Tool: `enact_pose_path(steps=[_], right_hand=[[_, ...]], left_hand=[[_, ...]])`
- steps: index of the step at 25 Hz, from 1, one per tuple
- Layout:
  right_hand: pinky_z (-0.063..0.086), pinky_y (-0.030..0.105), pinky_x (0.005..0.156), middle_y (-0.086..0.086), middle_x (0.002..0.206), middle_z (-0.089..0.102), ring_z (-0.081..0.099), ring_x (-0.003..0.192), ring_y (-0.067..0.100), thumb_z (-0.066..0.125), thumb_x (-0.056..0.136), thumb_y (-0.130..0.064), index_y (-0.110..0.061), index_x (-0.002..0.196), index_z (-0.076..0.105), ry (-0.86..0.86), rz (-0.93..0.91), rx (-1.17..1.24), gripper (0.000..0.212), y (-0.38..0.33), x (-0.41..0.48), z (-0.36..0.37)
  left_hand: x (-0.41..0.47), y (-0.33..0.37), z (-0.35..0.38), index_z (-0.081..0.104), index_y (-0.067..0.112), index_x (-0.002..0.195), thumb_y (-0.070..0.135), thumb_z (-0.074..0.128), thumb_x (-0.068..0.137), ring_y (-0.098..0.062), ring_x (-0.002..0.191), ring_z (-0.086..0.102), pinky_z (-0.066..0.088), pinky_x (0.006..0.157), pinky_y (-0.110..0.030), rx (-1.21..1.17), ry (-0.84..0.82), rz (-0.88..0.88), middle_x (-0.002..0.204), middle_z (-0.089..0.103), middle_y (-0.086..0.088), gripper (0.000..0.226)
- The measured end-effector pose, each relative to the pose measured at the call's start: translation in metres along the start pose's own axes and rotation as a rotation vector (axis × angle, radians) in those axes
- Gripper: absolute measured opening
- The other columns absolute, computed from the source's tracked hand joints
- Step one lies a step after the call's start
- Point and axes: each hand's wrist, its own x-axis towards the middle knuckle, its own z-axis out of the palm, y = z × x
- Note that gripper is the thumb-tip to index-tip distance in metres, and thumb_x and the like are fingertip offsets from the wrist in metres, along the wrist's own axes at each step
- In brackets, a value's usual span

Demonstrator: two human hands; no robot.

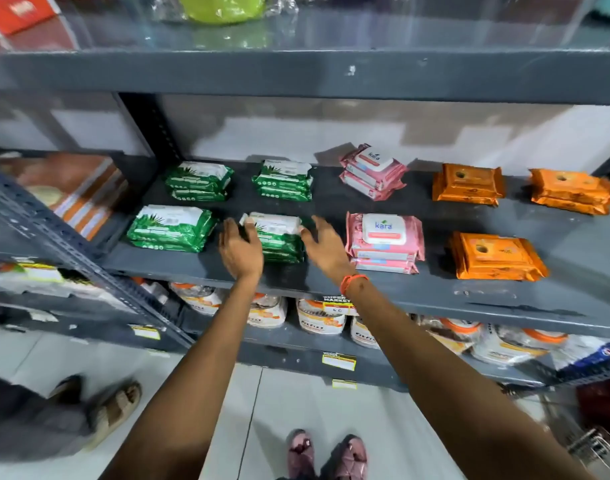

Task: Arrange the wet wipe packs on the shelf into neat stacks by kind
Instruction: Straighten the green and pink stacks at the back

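On the grey shelf (435, 296) lie wet wipe packs in stacks by colour. Green stacks sit at the back left (198, 181), back middle (283, 180), front left (172, 228) and front middle (279, 237). Pink stacks stand at the back (373, 171) and front (385, 241). Orange stacks lie at the right back (467, 184), far right (573, 191) and front (494, 256). My left hand (240, 249) rests against the left side of the front middle green stack. My right hand (322, 245) is at its right side, fingers spread.
A dark upright post (151, 128) stands behind the green packs. White food bags (319, 318) fill the shelf below, with price tags (338, 362) on its edge. Another person's sandalled foot (113, 408) is on the floor at left; my feet (328, 455) are below.
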Motion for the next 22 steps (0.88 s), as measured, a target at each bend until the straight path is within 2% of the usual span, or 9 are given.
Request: enact_pose_path(steps=[1,3,9,11,13,16,18,20,22], right_hand=[[0.027,0.040,0.117,0.023,0.152,0.032,0.032,0.141,0.036,0.045,0.098,-0.031,-0.001,0.147,0.025,-0.042,0.076,-0.015,0.061,-0.001,0.004,0.009],[0.022,0.040,0.119,0.021,0.157,0.020,0.020,0.146,0.035,0.043,0.097,-0.039,-0.006,0.151,0.013,-0.093,0.170,0.013,0.070,-0.002,0.009,0.021],[0.028,0.040,0.117,0.023,0.154,0.028,0.028,0.143,0.036,0.043,0.098,-0.034,-0.004,0.150,0.013,-0.119,0.168,-0.053,0.068,-0.008,0.014,0.022],[0.033,0.043,0.112,0.030,0.144,0.038,0.036,0.135,0.042,0.041,0.098,-0.033,0.000,0.146,0.022,-0.071,0.114,-0.196,0.061,-0.018,0.014,0.010],[0.041,0.045,0.105,0.031,0.132,0.051,0.048,0.125,0.043,0.040,0.099,-0.030,0.004,0.137,0.034,0.020,0.022,-0.295,0.052,-0.031,0.020,-0.011],[0.044,0.043,0.103,0.026,0.133,0.053,0.051,0.124,0.041,0.042,0.098,-0.027,0.003,0.136,0.040,0.161,-0.034,-0.320,0.048,-0.039,0.043,-0.052],[0.042,0.044,0.106,0.024,0.134,0.054,0.051,0.125,0.040,0.045,0.096,-0.025,0.002,0.134,0.043,0.250,0.026,-0.251,0.047,-0.029,0.063,-0.079],[0.041,0.047,0.108,0.021,0.136,0.054,0.050,0.126,0.040,0.049,0.091,-0.026,-0.001,0.134,0.045,0.320,0.105,-0.173,0.049,-0.011,0.080,-0.101],[0.045,0.052,0.103,0.016,0.135,0.057,0.054,0.122,0.038,0.052,0.084,-0.034,-0.011,0.133,0.047,0.361,0.191,-0.106,0.055,0.020,0.107,-0.117]], left_hand=[[0.003,-0.002,-0.003,0.041,0.001,0.135,0.030,0.045,0.095,-0.040,0.124,0.047,0.039,0.100,-0.043,-0.016,-0.062,-0.085,0.135,0.050,-0.026,0.049],[0.004,-0.001,-0.005,0.043,0.002,0.134,0.032,0.046,0.095,-0.040,0.120,0.050,0.043,0.095,-0.042,-0.019,-0.117,-0.135,0.132,0.053,-0.026,0.049],[-0.001,-0.001,-0.007,0.041,0.003,0.135,0.037,0.047,0.093,-0.039,0.118,0.053,0.045,0.093,-0.042,-0.016,-0.119,-0.118,0.130,0.055,-0.024,0.054],[0.003,0.002,-0.007,0.039,0.003,0.136,0.042,0.046,0.092,-0.039,0.121,0.050,0.044,0.098,-0.048,0.073,-0.051,0.001,0.135,0.051,-0.023,0.059],[0.010,0.019,-0.002,0.043,0.003,0.133,0.041,0.047,0.092,-0.034,0.129,0.043,0.037,0.106,-0.051,0.134,0.046,0.174,0.139,0.048,-0.020,0.057],[0.011,0.060,0.015,0.046,0.003,0.131,0.036,0.051,0.092,-0.032,0.131,0.043,0.035,0.109,-0.049,0.074,0.061,0.376,0.137,0.051,-0.019,0.051],[0.011,0.084,0.034,0.048,0.003,0.130,0.034,0.051,0.092,-0.033,0.129,0.045,0.040,0.106,-0.047,0.010,-0.034,0.431,0.135,0.052,-0.021,0.048],[0.015,0.104,0.059,0.048,0.003,0.130,0.033,0.051,0.092,-0.033,0.126,0.049,0.043,0.103,-0.040,-0.043,-0.204,0.399,0.134,0.053,-0.020,0.049],[0.023,0.120,0.082,0.046,0.001,0.131,0.033,0.054,0.091,-0.033,0.119,0.055,0.045,0.097,-0.038,-0.092,-0.358,0.371,0.129,0.057,-0.022,0.052]])
